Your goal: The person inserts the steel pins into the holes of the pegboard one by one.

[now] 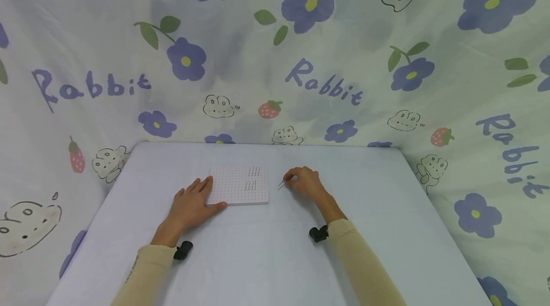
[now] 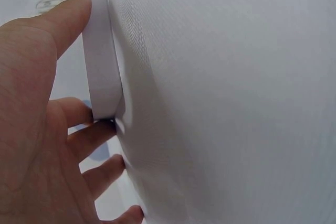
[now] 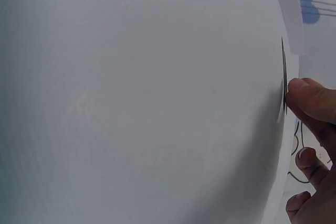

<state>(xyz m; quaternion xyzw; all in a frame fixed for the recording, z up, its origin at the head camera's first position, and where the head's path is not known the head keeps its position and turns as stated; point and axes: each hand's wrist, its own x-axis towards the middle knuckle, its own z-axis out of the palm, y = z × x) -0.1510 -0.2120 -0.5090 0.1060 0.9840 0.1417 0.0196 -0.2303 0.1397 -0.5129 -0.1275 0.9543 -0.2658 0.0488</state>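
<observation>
A white board (image 1: pixel 232 186) with a grid of small holes lies flat on the table. Several thin dark needles (image 1: pixel 250 185) stand in it in two short rows on its right side. My left hand (image 1: pixel 191 205) rests spread at the board's left corner, the thumb along the front edge and fingers at the left side. To the right of the board, my right hand (image 1: pixel 304 183) pinches a thin dark needle (image 3: pixel 284 72) between thumb and fingertips, close over the tabletop. Two fine dark lines show at those fingertips in the head view.
The table (image 1: pixel 258 258) is covered in white cloth. A curtain (image 1: pixel 240 58) printed with flowers and rabbits hangs behind it and at both sides. Small black devices (image 1: pixel 319 234) are worn at both wrists, at the ends of the beige sleeves.
</observation>
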